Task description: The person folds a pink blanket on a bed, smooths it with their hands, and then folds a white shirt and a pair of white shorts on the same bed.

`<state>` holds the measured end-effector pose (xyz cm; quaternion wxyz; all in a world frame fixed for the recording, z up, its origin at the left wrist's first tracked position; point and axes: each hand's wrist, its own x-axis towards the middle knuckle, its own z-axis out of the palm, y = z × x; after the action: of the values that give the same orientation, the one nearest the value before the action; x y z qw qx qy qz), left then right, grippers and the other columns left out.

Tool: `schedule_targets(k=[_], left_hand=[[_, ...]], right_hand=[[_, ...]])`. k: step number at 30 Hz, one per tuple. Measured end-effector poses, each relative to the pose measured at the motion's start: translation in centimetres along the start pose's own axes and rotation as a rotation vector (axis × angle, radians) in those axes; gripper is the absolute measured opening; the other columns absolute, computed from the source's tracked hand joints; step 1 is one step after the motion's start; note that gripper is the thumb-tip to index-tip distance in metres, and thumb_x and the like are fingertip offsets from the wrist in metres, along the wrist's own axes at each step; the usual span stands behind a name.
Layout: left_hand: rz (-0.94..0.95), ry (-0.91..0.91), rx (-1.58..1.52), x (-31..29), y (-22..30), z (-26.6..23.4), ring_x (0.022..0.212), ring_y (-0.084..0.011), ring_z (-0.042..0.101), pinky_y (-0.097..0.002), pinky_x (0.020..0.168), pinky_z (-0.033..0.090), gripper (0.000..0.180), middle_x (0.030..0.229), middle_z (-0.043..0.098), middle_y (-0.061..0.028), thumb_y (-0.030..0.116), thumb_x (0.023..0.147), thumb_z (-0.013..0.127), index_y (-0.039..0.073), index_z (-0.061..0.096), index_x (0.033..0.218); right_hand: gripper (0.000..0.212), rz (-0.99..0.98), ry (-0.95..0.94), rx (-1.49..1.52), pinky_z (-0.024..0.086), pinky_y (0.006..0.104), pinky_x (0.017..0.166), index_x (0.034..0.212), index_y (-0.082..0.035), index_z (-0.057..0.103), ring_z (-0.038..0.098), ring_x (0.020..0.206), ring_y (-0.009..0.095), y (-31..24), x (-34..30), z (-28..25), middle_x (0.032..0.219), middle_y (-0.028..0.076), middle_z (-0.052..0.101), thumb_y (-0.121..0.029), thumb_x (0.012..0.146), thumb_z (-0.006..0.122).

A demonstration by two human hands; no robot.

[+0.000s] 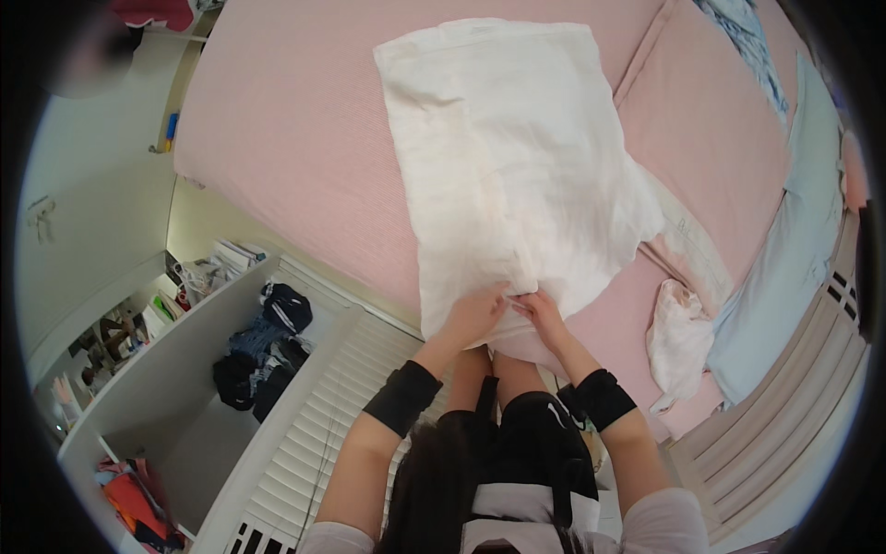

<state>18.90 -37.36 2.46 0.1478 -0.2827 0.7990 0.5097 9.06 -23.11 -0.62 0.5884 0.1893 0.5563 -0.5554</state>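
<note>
Both forearms extended forward from lower edge, black wristbands worn. Left hand curled, near hem of white cloth pinched between fingers. Right hand just beside it, same hem gripped, knuckles up. Cloth spread flat on pink bed, near edge bunched at hands. Fingertips of 2 hands partly hidden in folds. Dark clothes seen in white drawer, detail unclear.
</note>
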Motion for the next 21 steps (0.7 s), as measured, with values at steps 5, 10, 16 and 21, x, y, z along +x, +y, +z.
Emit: schedule_targets(k=[5, 10, 16, 21], left_hand=[[-0.215, 0.316, -0.125, 3.0, -1.4, -7.5, 0.066, -0.0201, 0.058, -0.0296, 0.062, 0.047, 0.024, 0.077, 0.06, -0.0063, 0.017, 0.083, 0.054, 0.01, 0.056, 0.106], [-0.009, 0.546, 0.263, 9.3, -1.4, -14.0, 0.091, -0.028, 0.054, -0.0346, 0.079, 0.044, 0.041, 0.102, 0.054, -0.0139, 0.016, 0.08, 0.058, 0.0, 0.046, 0.115], [0.165, 0.609, 0.505, 17.3, -0.5, -18.5, 0.112, -0.0334, 0.041, -0.0397, 0.094, 0.035, 0.053, 0.12, 0.044, -0.0182, 0.016, 0.079, 0.06, 0.0, 0.038, 0.124], [0.457, 0.535, 0.656, 22.9, 4.4, -20.2, 0.116, -0.0337, 0.039, -0.0417, 0.097, 0.031, 0.057, 0.129, 0.039, -0.0178, 0.02, 0.079, 0.06, 0.001, 0.034, 0.127]], right_hand=[[0.036, -0.067, 0.121, -0.437, 0.045, 0.0296, 0.075, 0.102, 0.002, 0.054, 0.057, 0.087, 0.018, -1.4, 0.1, 2.8, 0.09, 0.008, 0.06, -0.024, 0.078, 0.063], [0.033, -0.264, 0.248, -0.484, 0.046, 0.0297, 0.064, 0.098, 0.001, 0.057, 0.057, 0.071, 0.016, 2.4, 0.7, 0.7, 0.077, 0.008, 0.061, -0.025, 0.078, 0.065], [0.024, -0.386, 0.791, -0.29, 0.044, 0.0244, 0.066, 0.098, 0.0, 0.058, 0.055, 0.073, 0.01, -1.9, -3.4, -5.2, 0.079, 0.007, 0.061, -0.019, 0.084, 0.059], [0.032, -0.573, 0.872, 0.066, 0.04, 0.0224, 0.071, 0.098, 0.002, 0.057, 0.05, 0.077, 0.006, -7.5, -1.2, -9.2, 0.08, 0.002, 0.059, -0.026, 0.083, 0.061]])
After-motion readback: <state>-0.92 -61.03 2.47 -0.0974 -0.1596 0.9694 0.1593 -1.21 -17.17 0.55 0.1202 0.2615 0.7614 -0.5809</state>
